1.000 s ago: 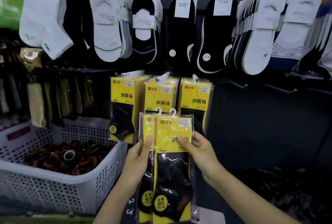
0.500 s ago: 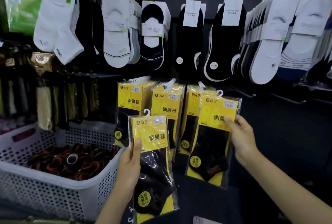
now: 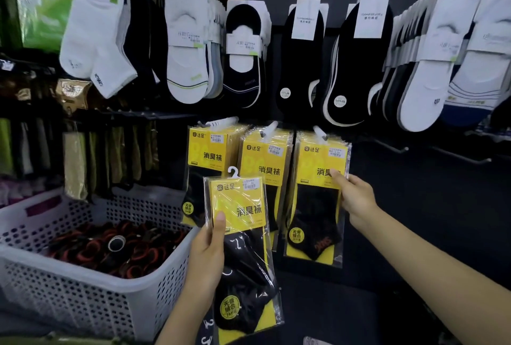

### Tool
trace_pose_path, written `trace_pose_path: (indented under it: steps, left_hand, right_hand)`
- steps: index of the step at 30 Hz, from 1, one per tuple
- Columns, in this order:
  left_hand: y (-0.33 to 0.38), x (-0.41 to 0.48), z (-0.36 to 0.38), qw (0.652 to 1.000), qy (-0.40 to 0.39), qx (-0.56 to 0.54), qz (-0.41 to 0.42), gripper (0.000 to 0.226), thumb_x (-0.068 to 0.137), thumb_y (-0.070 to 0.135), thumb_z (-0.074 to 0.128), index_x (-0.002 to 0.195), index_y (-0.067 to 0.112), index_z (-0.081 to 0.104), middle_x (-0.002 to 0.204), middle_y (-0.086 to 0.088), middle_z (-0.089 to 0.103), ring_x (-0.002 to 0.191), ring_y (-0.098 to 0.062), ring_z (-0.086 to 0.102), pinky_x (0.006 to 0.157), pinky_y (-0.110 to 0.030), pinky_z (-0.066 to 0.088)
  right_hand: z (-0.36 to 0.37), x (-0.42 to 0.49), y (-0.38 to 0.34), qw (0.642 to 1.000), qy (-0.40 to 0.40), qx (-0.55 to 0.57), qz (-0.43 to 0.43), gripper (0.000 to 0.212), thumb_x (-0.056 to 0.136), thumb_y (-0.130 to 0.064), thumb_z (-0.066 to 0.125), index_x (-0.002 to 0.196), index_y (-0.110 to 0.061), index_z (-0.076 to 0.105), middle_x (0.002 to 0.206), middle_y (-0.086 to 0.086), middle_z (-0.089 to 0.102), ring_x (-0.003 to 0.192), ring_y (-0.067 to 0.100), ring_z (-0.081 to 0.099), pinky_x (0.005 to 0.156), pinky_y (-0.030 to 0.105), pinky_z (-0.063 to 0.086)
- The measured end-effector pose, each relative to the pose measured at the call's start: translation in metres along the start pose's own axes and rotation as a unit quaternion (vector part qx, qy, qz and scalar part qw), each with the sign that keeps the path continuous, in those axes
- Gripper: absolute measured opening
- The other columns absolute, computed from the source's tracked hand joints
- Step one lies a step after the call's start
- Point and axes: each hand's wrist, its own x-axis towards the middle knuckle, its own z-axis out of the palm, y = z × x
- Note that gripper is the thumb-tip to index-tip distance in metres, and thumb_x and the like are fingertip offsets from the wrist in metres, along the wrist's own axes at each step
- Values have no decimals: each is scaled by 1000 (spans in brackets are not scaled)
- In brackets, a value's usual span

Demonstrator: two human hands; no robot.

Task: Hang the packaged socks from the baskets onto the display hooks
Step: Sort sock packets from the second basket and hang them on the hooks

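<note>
Left hand (image 3: 206,259) grips a sock pack (image 3: 243,248) by its left edge, with the thumb flat on the front of the yellow card and the rest of the fingers curled round the back. The pack is upright, tipped just a bit, and sits in front of the lower parts of the left stack (image 3: 204,151) and middle stack (image 3: 265,156) of the same yellow packs. Its little white hanger (image 3: 233,172) is free in the air, below the display hooks and not on any of them.

Right hand (image 3: 356,198) is pinching the right edge of the front pack (image 3: 318,206) on the right-hand stack, thumb on the yellow card and fingers behind it. The top of that pack is right up at the right display hook (image 3: 319,132), but I honestly can't tell if it's fully seated on it.

Room-wise: the three stacks hang pretty much edge to edge, so it's tight between them. Right of the right hand it's just dark panel with a couple of thin pegs (image 3: 387,145) sticking out. Above is a packed row of white and black no-show socks (image 3: 301,62), their toes ending just above the yellow packs. The white perforated basket (image 3: 83,289) sits at lower left, its rim just beside the left wrist, with rolled dark socks with red bands (image 3: 110,250) in it.
</note>
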Motion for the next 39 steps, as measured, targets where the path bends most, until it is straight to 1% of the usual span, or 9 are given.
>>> trace_pose_path:
  steps: [4,10,12,16,21,26,33,36,39]
  left_hand:
    - [2,1,0,1000,-12,7,10,8,89,52,40,86,47,46,67,50,53,68,38,41,65,-7,34]
    - [-2,-2,4,1000,-11,0,2,20,80,59,42,74,39,44,64,18,52,55,23,47,55,-1,37]
    - [-2,-4,7,1000,-21,-12,1,23,79,59,45,73,37,45,67,18,45,54,20,47,56,-2,38]
    - [-3,-11,19,997,-49,-50,-9,33,81,54,52,102,32,67,101,19,71,96,10,62,88,-18,43]
    - [-4,-21,32,995,-71,-65,-33,45,72,54,61,104,23,69,98,7,74,93,-7,69,85,-28,50]
    - [-5,-23,31,995,-69,-55,-41,52,62,57,67,101,23,71,93,6,75,90,-10,71,78,-27,54]
    - [-3,-18,22,998,-48,-29,-37,49,82,60,44,93,20,69,88,12,70,80,2,64,69,-12,45]
    - [-1,-13,12,998,-16,-34,-42,56,79,64,45,88,11,62,89,2,63,85,-12,58,76,-24,43]
    - [1,-8,4,998,8,-46,-43,61,80,64,45,112,17,66,115,1,69,111,-17,61,101,-43,44]
  right_hand:
    - [-4,7,15,997,68,-5,34,20,81,-30,74,86,-15,63,109,10,67,105,25,63,98,41,50]
    - [-22,-14,38,990,128,-28,46,30,84,-19,71,108,-4,61,107,14,64,90,20,60,88,34,53]
    - [-23,-34,41,994,89,-35,48,27,87,-23,68,107,-6,61,93,8,64,80,15,59,84,32,53]
    - [-11,-84,45,993,-84,-63,55,23,87,-36,63,98,-15,65,96,5,67,87,18,64,81,31,55]
    - [4,-122,50,980,-195,-45,14,36,76,-37,69,105,-16,66,102,-3,73,95,10,68,78,19,53]
    - [6,-131,55,983,-185,19,6,20,86,-19,66,106,-17,69,101,-5,75,96,7,70,74,14,53]
    - [-8,-122,56,991,-128,33,5,23,92,-20,58,113,-16,67,103,-2,75,99,13,69,91,29,52]
    - [-21,-106,43,997,-64,28,-12,18,94,-16,55,107,-18,67,102,0,74,97,14,69,90,31,53]
    - [-31,-86,19,999,-17,23,-40,12,95,-17,55,99,-22,65,102,0,73,95,12,69,91,34,52]
